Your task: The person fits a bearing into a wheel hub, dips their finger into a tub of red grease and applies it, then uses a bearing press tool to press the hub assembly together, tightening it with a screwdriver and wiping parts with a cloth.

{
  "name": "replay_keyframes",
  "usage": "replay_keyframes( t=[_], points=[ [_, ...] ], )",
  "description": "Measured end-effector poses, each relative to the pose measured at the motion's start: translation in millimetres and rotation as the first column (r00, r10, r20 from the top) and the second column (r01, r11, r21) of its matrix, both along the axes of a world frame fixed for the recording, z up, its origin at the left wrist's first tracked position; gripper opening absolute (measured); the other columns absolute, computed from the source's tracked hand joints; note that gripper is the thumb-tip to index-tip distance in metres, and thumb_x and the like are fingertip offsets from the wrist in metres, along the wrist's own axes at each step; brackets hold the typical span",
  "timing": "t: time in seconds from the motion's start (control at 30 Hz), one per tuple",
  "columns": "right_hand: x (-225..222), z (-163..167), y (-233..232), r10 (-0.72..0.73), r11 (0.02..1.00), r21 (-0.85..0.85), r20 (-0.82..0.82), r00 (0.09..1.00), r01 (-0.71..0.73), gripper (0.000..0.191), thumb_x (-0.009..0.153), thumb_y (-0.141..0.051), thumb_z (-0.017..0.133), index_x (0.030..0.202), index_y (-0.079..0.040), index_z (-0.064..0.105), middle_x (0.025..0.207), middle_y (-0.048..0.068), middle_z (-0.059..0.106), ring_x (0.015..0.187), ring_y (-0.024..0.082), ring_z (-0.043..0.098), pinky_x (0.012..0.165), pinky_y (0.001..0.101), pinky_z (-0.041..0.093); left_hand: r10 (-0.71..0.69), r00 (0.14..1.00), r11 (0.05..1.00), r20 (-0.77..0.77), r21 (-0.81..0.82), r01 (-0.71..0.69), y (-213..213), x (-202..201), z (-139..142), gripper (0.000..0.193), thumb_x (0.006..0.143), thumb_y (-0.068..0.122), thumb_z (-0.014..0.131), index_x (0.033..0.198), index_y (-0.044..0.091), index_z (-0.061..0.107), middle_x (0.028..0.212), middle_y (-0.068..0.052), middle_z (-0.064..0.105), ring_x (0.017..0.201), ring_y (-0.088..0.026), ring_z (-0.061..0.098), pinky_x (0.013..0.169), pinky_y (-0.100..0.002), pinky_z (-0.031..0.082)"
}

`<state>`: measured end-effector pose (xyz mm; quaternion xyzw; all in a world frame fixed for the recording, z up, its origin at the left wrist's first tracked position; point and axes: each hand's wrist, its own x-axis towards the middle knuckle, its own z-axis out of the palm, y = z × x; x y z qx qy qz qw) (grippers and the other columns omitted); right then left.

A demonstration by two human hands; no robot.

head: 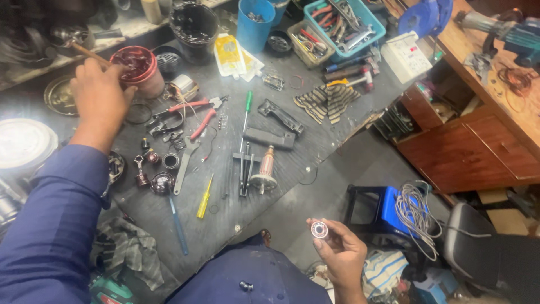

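My right hand (340, 253) pinches a small ball bearing (319, 229) at its rim, low beside the desk (315, 146) — hard, light, likely slick, so I hold the outer ring. My left hand (98, 95) grips a stick (84, 52) at the red grease tin (135, 63).

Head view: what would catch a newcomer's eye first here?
The cluttered dark workbench first: red-handled pliers, a green screwdriver and a motor armature lie scattered across it. At upper left the left hand holds a wooden-handled tool in an open tub of dark red grease. Low and right, off the bench, the right hand pinches a small round bearing in its fingers.
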<state>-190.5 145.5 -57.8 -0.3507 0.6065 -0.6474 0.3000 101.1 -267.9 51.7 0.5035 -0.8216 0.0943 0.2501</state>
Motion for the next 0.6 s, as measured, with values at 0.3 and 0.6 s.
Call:
replay_keyframes(
  t=[0.3, 0.6],
  points=[
    [18.9, 5.7, 7.6, 0.041, 0.985, -0.17, 0.056, 0.998, -0.031, 0.039, 0.086, 0.002, 0.078, 0.123, 0.009, 0.066, 0.119, 0.024, 0.071, 0.116, 0.036, 0.072, 0.107, 0.0502, 0.056, -0.087, 0.991, 0.996, -0.106, 0.015, 0.089, -5.2, 7.9, -7.4, 0.027, 0.088, 0.027, 0.087, 0.102, 0.013, 0.069, 0.117, -0.014, 0.056, 0.12, -0.037, 0.052, 0.099, -0.048, 0.044],
    [42.8, 26.0, -7.7, 0.155, 0.945, -0.314, 0.194, 0.969, -0.089, 0.039, 0.088, -0.021, 0.088, 0.119, -0.002, 0.073, 0.119, 0.014, 0.064, 0.115, 0.031, 0.067, 0.103, 0.0478, 0.056, -0.39, 0.447, 0.517, -0.805, 0.21, 0.83, 94.1, -55.3, -18.5, 0.028, 0.112, 0.026, 0.049, 0.124, 0.006, 0.064, 0.131, -0.009, 0.059, 0.127, -0.025, 0.056, 0.114, -0.041, 0.033]
  ],
)
